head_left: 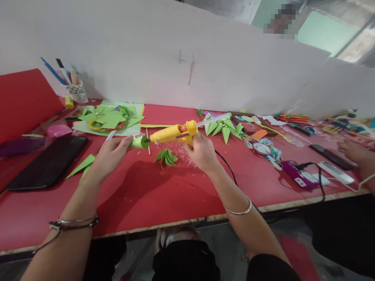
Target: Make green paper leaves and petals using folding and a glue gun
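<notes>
While I'm pinching a green paper roll in the left hand, I'm aiming a yellow glue gun with the right hand.
Left fingers are grasping the roll, right fingers are wrapping around the gun's handle; both things are hanging over the desk, back from its front edge. Green folded fan is lying nearer that edge; green cones are lying toward the back edge.

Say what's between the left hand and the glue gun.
A green paper roll, pinched by the left hand, open end toward the glue gun. Shows in the head view; whether the tip touches is unclear.
</notes>
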The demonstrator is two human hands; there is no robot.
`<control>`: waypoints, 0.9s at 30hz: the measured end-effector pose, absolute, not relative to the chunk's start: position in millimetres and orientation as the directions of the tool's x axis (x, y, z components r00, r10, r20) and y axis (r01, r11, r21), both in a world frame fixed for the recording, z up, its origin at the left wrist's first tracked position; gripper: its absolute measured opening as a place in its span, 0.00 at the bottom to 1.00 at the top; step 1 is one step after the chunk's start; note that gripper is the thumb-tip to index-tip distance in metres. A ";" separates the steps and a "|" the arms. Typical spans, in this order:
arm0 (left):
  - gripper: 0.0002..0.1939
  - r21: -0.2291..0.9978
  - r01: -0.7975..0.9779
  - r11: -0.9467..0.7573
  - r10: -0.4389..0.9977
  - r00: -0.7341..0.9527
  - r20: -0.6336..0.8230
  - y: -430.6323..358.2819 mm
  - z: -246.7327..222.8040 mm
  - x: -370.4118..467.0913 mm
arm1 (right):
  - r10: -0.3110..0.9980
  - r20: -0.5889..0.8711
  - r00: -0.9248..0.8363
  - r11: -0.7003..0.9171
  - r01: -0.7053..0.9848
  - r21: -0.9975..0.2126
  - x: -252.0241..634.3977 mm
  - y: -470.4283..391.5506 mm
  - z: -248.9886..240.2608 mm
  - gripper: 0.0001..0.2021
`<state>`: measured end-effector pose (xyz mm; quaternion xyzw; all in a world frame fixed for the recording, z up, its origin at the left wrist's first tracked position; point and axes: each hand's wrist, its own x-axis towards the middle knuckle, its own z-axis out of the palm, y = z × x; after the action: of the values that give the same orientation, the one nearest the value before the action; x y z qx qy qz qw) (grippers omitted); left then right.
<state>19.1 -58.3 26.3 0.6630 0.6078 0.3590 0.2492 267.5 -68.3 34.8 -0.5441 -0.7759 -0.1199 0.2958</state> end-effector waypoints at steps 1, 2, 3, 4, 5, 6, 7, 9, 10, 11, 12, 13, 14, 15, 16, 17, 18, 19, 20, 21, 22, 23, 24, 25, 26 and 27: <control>0.21 0.769 0.622 -0.148 0.983 0.009 0.181 -58.7 26.5 18.8 | 0.778 0.582 -0.236 0.378 0.916 -0.134 267.2 -68.4 35.0 0.18; 0.21 0.770 0.617 -0.160 0.981 0.016 0.191 -59.1 26.8 18.6 | 0.782 0.575 -0.239 0.377 0.916 -0.133 266.9 -68.5 35.2 0.17; 0.20 0.767 0.616 -0.179 0.978 0.027 0.206 -59.6 27.3 18.6 | 0.785 0.570 -0.241 0.378 0.916 -0.133 266.6 -68.6 35.4 0.17; 0.20 0.758 0.621 -0.201 0.973 0.039 0.226 -60.1 27.9 18.7 | 0.788 0.566 -0.242 0.378 0.916 -0.136 266.4 -68.7 35.5 0.17; 0.19 0.746 0.629 -0.221 0.968 0.050 0.245 -60.8 28.8 18.9 | 0.792 0.562 -0.240 0.378 0.915 -0.142 266.2 -68.7 35.6 0.17; 0.19 0.733 0.638 -0.236 0.964 0.060 0.258 -61.6 29.8 19.2 | 0.796 0.558 -0.236 0.376 0.914 -0.151 266.0 -68.8 35.7 0.17; 0.19 0.720 0.649 -0.246 0.961 0.067 0.268 -62.5 31.1 19.6 | 0.802 0.553 -0.228 0.373 0.914 -0.163 265.9 -68.8 35.9 0.17; 0.18 0.692 0.670 -0.268 0.953 0.079 0.293 -64.7 34.1 20.6 | 0.813 0.544 -0.209 0.365 0.910 -0.196 265.6 -69.1 36.3 0.16; 0.18 0.672 0.682 -0.288 0.946 0.093 0.311 -66.0 35.9 21.2 | 0.817 0.542 -0.199 0.364 0.906 -0.216 265.5 -69.3 36.5 0.15; 0.17 0.648 0.694 -0.315 0.936 0.114 0.332 -67.3 37.6 21.8 | 0.820 0.541 -0.189 0.365 0.900 -0.239 265.5 -69.5 36.7 0.14; 0.17 0.621 0.704 -0.345 0.924 0.140 0.355 -68.7 39.3 22.5 | 0.823 0.540 -0.179 0.368 0.891 -0.266 265.5 -69.7 36.8 0.13; 0.16 0.593 0.714 -0.373 0.912 0.166 0.375 -69.9 40.8 23.2 | 0.825 0.540 -0.168 0.374 0.879 -0.297 265.5 -69.8 36.9 0.12; 0.16 0.569 0.721 -0.396 0.902 0.189 0.388 -70.9 42.0 23.8 | 0.827 0.540 -0.158 0.379 0.865 -0.328 265.5 -69.8 36.9 0.12; 0.16 0.553 0.725 -0.411 0.896 0.207 0.394 -71.7 42.8 24.3 | 0.830 0.538 -0.146 0.384 0.850 -0.361 265.5 -69.8 36.8 0.11; 0.16 0.546 0.726 -0.418 0.893 0.217 0.395 -72.1 43.2 24.6 | 0.833 0.537 -0.136 0.389 0.834 -0.392 265.6 -69.6 36.7 0.11; 0.16 0.543 0.727 -0.421 0.891 0.222 0.395 -72.2 43.2 24.8 | 0.834 0.537 -0.127 0.394 0.818 -0.419 265.6 -69.4 36.5 0.12; 0.16 0.541 0.726 -0.425 0.890 0.225 0.397 -72.0 42.8 24.7 | 0.833 0.539 -0.120 0.401 0.804 -0.440 265.6 -69.0 36.3 0.12; 0.16 0.538 0.725 -0.430 0.887 0.228 0.401 -71.4 42.2 24.5 | 0.832 0.542 -0.115 0.407 0.791 -0.456 265.6 -68.5 36.1 0.12; 0.16 0.531 0.727 -0.435 0.883 0.231 0.408 -70.8 41.4 24.2 | 0.831 0.545 -0.111 0.412 0.782 -0.468 265.5 -68.0 35.8 0.12; 0.16 0.520 0.732 -0.440 0.879 0.234 0.415 -70.1 40.7 23.8 | 0.831 0.546 -0.108 0.415 0.775 -0.477 265.5 -67.4 35.5 0.12; 0.16 0.505 0.742 -0.441 0.877 0.235 0.420 -69.5 40.0 23.5 | 0.831 0.546 -0.104 0.415 0.770 -0.485 265.4 -66.9 35.2 0.12; 0.16 0.489 0.754 -0.438 0.876 0.236 0.420 -69.0 39.6 23.2 | 0.833 0.545 -0.098 0.411 0.768 -0.491 265.2 -66.4 35.0 0.12; 0.15 0.474 0.768 -0.432 0.878 0.237 0.416 -68.6 39.3 23.0 | 0.835 0.543 -0.091 0.407 0.766 -0.497 265.1 -65.9 34.8 0.11; 0.14 0.458 0.782 -0.423 0.881 0.238 0.408 -68.4 39.1 22.9 | 0.835 0.544 -0.083 0.404 0.764 -0.503 264.9 -65.6 34.6 0.11; 0.14 0.443 0.796 -0.413 0.886 0.238 0.399 -68.3 39.0 22.9 | 0.834 0.547 -0.075 0.403 0.760 -0.510 264.6 -65.5 34.5 0.11; 0.13 0.426 0.809 -0.404 0.890 0.240 0.388 -68.2 38.9 22.8 | 0.832 0.551 -0.068 0.406 0.752 -0.519 264.4 -65.5 34.5 0.11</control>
<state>22.8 -68.2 38.9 0.7844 0.5416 0.2945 0.0684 264.4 -65.5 34.5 -0.5431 -0.7293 0.0482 0.4134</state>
